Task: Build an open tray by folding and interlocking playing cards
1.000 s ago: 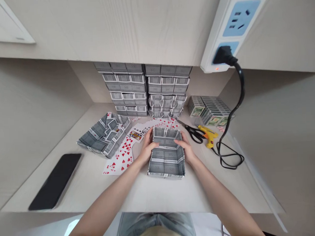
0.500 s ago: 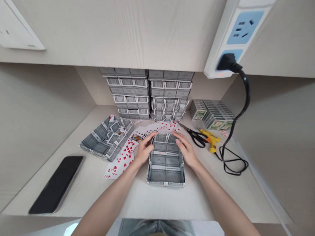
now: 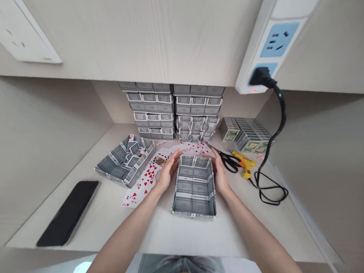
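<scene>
A pale desk (image 3: pixel 161 238) fills the nook, with two stacks of card-covered boxes (image 3: pixel 155 117) at the back. Near its front edge I see an open card tray (image 3: pixel 193 187), between the person's hands. The left hand (image 3: pixel 168 172) and right hand (image 3: pixel 220 174) curve loosely open along its sides; whether they press it, I can't tell. A yellow glue gun (image 3: pixel 245 164) lies rightward.

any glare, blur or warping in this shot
Head view, centre: soft, even light on the card tray; head view, left: the side wall looks smeared; head view, lower left: a bright, washed-out patch below the desk; head view, upper right: the power strip seems stretched.
</scene>
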### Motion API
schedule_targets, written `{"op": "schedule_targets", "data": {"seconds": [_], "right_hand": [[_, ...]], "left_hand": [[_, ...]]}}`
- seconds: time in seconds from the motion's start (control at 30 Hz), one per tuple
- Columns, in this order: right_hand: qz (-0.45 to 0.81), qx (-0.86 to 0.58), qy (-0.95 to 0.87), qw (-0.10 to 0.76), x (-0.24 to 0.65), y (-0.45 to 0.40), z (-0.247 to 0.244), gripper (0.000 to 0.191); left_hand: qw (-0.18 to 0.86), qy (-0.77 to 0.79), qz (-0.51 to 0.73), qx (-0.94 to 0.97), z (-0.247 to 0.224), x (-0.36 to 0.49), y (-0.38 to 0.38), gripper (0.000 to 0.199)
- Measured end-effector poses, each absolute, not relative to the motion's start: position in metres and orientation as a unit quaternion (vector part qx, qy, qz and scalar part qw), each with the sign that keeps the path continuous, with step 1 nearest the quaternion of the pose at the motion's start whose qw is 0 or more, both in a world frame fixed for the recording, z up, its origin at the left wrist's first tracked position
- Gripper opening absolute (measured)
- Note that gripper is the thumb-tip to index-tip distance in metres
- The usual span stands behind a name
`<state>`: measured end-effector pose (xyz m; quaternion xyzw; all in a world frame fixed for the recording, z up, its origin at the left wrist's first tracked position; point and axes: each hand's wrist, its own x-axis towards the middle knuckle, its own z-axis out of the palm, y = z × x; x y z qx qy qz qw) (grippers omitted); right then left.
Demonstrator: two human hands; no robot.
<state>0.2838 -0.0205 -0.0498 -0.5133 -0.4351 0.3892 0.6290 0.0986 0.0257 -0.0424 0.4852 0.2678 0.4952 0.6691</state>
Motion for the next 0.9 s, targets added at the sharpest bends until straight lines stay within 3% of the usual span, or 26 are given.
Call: {"op": "schedule_targets", "data": {"seconds": [0.1, 0.2, 0.37, 0.63, 0.77, 0.9], "right_hand": [[0.399, -0.518, -0.449, 0.610, 0.283, -0.020, -0.049, 0.051], [0.365, -0.545, -0.489, 0.575, 0.285, -0.021, -0.047, 0.035], [0.349, -0.565, -0.524, 0.534, 0.298, -0.021, -0.042, 0.018], [0.134, -0.633, -0.518, 0.560, 0.317, -0.023, -0.039, 0.041], [0.120, -0.654, -0.492, 0.563, 0.326, -0.029, -0.042, 0.033], [0.137, -0.649, -0.489, 0.567, 0.334, -0.035, -0.043, 0.025]], "left_hand": [[0.636, 0.292, 0.459, 0.548, -0.041, 0.101, 0.020, 0.052], [0.594, 0.334, 0.413, 0.604, -0.038, 0.102, 0.016, 0.061], [0.594, 0.344, 0.408, 0.601, -0.034, 0.100, 0.022, 0.049], [0.594, 0.324, 0.455, 0.579, -0.024, 0.087, 0.027, 0.037], [0.556, 0.344, 0.473, 0.590, -0.021, 0.079, 0.032, 0.032], [0.427, 0.435, 0.487, 0.625, -0.028, 0.066, 0.044, 0.024]]}}
